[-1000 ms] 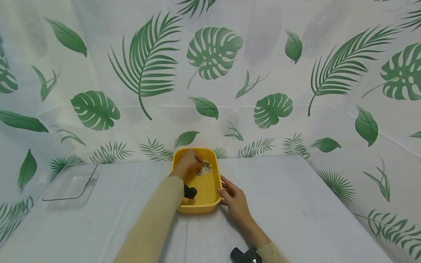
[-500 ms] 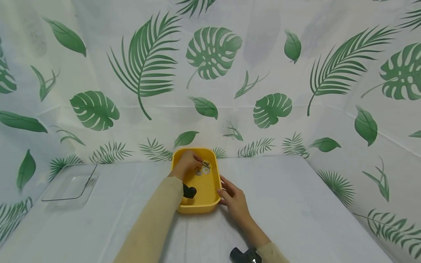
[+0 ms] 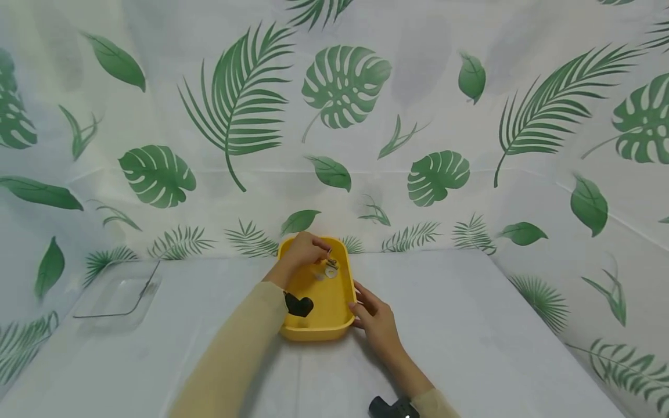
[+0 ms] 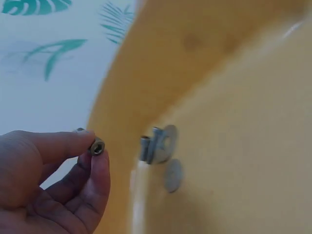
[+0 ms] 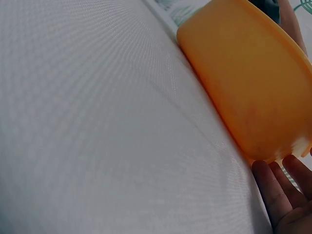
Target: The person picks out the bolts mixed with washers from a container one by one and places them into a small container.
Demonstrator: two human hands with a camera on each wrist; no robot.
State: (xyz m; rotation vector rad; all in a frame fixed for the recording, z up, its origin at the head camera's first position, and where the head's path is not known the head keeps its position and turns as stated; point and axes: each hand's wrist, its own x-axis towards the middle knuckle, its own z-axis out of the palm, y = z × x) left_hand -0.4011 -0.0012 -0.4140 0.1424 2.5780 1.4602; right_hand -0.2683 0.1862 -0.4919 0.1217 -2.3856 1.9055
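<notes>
Bolt (image 4: 98, 147) is pinched between thumb and fingertips of your left hand (image 4: 56, 183), over the far end of the yellow tray (image 3: 329, 305); your right hand (image 3: 378, 325) touches its right edge, fingers extended. Only the left wrist view clearly shows the bolt's dull metal, socketed head.

Yellow tray (image 3: 329, 305), leafy backdrop (image 3: 387, 174), seemingly silvery bolts (image 4: 154, 145)

Leaf-print sheets (image 3: 366, 168) around a white table (image 3: 460, 331) suggest a screened-off workspace.
</notes>
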